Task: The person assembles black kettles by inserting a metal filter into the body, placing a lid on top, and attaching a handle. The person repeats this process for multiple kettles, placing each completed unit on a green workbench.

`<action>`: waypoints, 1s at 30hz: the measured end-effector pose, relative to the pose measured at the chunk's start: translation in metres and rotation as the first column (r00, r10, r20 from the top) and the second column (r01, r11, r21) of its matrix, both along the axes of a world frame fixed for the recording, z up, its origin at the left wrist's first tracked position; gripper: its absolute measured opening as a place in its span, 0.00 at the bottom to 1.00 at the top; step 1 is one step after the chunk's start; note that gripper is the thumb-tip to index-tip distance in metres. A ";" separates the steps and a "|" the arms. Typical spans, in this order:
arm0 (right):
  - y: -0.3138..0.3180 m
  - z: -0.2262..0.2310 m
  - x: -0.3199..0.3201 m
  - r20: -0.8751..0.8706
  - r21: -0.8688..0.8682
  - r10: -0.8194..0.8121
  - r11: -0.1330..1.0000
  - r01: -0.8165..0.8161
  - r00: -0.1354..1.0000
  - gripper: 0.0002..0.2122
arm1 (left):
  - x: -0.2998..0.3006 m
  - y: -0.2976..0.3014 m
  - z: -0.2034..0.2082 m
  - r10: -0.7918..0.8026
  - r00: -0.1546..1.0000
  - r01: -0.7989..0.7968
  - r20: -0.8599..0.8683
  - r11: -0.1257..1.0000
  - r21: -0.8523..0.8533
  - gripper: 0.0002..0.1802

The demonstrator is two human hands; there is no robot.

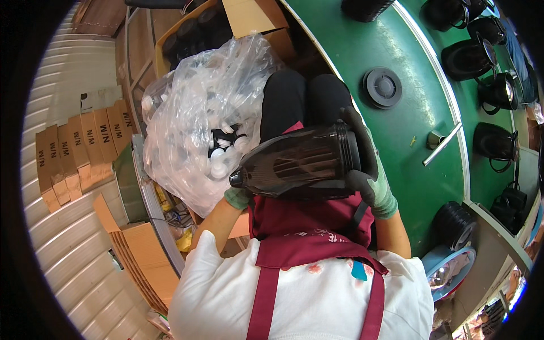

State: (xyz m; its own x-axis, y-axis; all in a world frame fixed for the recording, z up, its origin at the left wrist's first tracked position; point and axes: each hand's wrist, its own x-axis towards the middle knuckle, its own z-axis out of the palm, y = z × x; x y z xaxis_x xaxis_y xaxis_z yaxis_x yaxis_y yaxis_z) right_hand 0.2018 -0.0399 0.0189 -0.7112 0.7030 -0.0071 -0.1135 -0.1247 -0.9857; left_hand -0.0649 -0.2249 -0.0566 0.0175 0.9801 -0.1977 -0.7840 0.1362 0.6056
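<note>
A glossy black jug body (300, 161) lies sideways over my lap, its narrow spout end to the left and its wide ridged rim to the right. My right hand (368, 164), in a dark-palmed green glove, wraps round that wide end with fingers above and thumb below. At the spout end my left hand (239, 197), also gloved, holds the jug from beneath; most of its fingers are hidden behind it. Left of my knees, a large clear plastic bag (187, 124) contains many small white and black parts (220, 161).
On the green table (408, 164) to my right rest a round black disc (382, 88), a small metal cup (435, 139) and a stack of black rings (454, 225). Several black jugs (469, 59) line its far side. Cardboard boxes (85, 141) stand at left.
</note>
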 end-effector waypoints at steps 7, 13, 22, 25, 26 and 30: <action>0.000 -0.011 0.007 -0.009 -0.323 -0.022 0.946 0.018 1.000 0.37 | -0.023 0.025 0.015 0.043 0.461 -0.059 -0.886 0.998 0.017 0.20; -0.006 0.004 0.035 0.006 -0.440 0.258 0.868 -0.230 0.966 0.40 | -0.020 0.049 0.044 0.145 -0.008 0.039 -0.989 0.989 0.145 0.17; 0.015 0.016 0.059 0.386 0.231 -0.026 0.970 -0.069 0.922 0.36 | 0.000 0.069 0.073 0.225 -0.018 0.063 -0.974 0.973 0.223 0.19; 0.008 0.023 0.035 0.128 0.373 -0.097 0.927 0.042 0.987 0.40 | -0.027 0.018 -0.016 0.066 0.791 -0.238 -0.609 0.949 -0.206 0.20; -0.008 0.007 0.026 -0.024 0.251 -0.080 0.964 0.084 0.996 0.39 | -0.024 0.021 -0.019 0.046 0.813 -0.212 -0.580 0.952 -0.222 0.21; -0.015 -0.054 0.020 -0.157 -0.334 -0.186 0.934 0.125 0.970 0.31 | 0.010 0.087 0.091 0.273 -0.002 0.093 -0.962 0.958 0.272 0.22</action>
State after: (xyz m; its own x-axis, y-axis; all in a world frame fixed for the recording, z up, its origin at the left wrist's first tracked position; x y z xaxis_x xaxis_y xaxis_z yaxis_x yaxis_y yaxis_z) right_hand 0.2214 -0.0549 -0.0353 -0.6036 0.7865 -0.1303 -0.3311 -0.3960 -0.8565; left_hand -0.0546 -0.1381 0.0344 -0.1055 0.9612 0.2550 0.6175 -0.1377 0.7744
